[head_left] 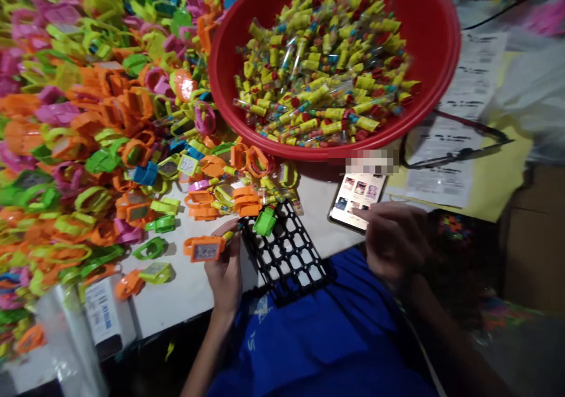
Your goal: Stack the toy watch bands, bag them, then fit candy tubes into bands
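My left hand (pixel 225 270) grips an orange plastic toy watch (pixel 205 248), and a yellow candy tube (pixel 229 235) sticks out from the watch toward my fingers. Just right of that hand lies a black plastic grid rack (pixel 286 252) with a green toy watch (pixel 265 222) on its top end. My right hand (pixel 395 238) hangs with curled fingers over the lower corner of a smartphone (pixel 356 201), holding nothing. A huge heap of toy watches (pixel 92 120) in orange, green, yellow and pink spreads along the left.
A red plastic basin (pixel 223 73) full of candy tubes stands at the far middle. Printed papers (pixel 445 161) and black eyeglasses (pixel 459 151) lie on a yellow sheet at right. A cardboard box (pixel 534 238) stands at the right edge, and a clear plastic bag (pixel 66 338) lies at lower left.
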`<state>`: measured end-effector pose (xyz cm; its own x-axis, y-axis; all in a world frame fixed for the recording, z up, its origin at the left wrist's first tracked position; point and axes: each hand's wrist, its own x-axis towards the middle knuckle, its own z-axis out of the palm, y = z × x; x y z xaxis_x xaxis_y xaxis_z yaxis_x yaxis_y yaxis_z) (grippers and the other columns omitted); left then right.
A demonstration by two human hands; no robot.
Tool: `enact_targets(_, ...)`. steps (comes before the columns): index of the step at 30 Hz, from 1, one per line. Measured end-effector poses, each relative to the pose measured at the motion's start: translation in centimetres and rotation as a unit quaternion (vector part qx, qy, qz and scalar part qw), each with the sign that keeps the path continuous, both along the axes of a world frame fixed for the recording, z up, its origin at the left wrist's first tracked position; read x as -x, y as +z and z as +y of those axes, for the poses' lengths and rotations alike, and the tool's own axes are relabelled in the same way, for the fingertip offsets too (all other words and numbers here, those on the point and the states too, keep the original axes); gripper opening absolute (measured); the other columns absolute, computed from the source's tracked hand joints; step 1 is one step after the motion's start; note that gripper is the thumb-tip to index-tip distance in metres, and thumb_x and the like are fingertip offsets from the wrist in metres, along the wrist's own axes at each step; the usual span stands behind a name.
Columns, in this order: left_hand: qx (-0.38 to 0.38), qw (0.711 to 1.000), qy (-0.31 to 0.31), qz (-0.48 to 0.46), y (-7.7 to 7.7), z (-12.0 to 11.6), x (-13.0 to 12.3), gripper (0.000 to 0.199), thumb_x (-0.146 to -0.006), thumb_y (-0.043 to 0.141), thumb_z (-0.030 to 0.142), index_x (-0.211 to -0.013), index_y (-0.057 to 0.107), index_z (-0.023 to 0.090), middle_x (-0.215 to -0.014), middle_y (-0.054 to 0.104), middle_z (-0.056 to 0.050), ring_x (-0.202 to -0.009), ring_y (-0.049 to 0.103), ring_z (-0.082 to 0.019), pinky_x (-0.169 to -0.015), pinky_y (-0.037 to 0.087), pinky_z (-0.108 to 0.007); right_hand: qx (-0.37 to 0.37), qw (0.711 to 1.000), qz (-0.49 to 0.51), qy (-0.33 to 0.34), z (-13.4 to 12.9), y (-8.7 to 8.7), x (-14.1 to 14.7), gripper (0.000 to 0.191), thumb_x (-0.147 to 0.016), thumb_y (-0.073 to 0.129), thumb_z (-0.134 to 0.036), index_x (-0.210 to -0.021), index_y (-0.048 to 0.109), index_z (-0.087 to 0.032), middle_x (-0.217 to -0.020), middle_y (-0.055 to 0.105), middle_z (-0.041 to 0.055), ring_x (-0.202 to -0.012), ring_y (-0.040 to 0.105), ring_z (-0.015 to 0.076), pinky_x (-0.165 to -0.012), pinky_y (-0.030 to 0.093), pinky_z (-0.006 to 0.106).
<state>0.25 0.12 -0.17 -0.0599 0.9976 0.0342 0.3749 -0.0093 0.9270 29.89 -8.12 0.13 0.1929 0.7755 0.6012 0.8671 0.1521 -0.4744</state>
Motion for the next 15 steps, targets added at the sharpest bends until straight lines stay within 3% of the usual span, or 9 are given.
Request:
enact_targets(4, 0.003, 1.000, -0.012, 0.006, 0.1, 0.1, 0.1, 0.025, -0.103, 0.069, 0.041, -0.118, 0.076, 0.023, -0.129, 0.076, -0.009, -0.124, 0.071, -0.024, -0.115, 0.053, -0.040, 0.048, 0.990, -0.044, 0.123, 5.5, 2.4, 2.0, 0.048, -0.095, 0.059, -0.003, -0.136, 0.069, -0.025, -0.108, 0.073, 0.0084, -0.101, 0.066, 0.0277, -0.090, 0.056, 0.043)
enact_targets(8, 0.017, 1.000, -0.003, -0.001, 0.0, 0.0, 0.2, 0.028, -0.103, 0.069, 0.042, -0.121, 0.076, 0.022, -0.129, 0.076, -0.009, -0.126, 0.071, -0.025, -0.113, 0.055, -0.040, 0.097, 0.960, -0.123, 0.234, 8.3, 2.9, 4.4, 0.051, -0.094, 0.059, -0.002, -0.142, 0.066, -0.016, -0.125, 0.072, 0.0136, -0.109, 0.062, 0.0297, -0.092, 0.055, 0.043)
enact_targets(12, 0.030, 0.999, 0.010, -0.031, -0.4, -0.2, 0.2, 0.032, -0.102, 0.069, 0.044, -0.125, 0.074, 0.022, -0.132, 0.076, -0.011, -0.128, 0.071, -0.026, -0.114, 0.055, -0.041, 0.156, 0.938, -0.197, 0.239, 9.5, 2.7, 6.5, 0.069, -0.086, 0.060, 0.004, -0.153, 0.058, -0.015, -0.141, 0.065, 0.0174, -0.120, 0.057, 0.0337, -0.095, 0.051, 0.047)
enact_targets(15, 0.035, 0.998, 0.017, -0.049, -0.6, -0.4, 0.2, 0.034, -0.102, 0.070, 0.044, -0.127, 0.072, 0.022, -0.130, 0.076, -0.011, -0.122, 0.073, -0.025, -0.110, 0.057, -0.040, 0.165, 0.929, -0.217, 0.248, 10.3, 2.4, 7.3, 0.059, -0.087, 0.058, 0.004, -0.142, 0.065, -0.017, -0.143, 0.064, 0.0164, -0.120, 0.057, 0.0335, -0.095, 0.050, 0.046)
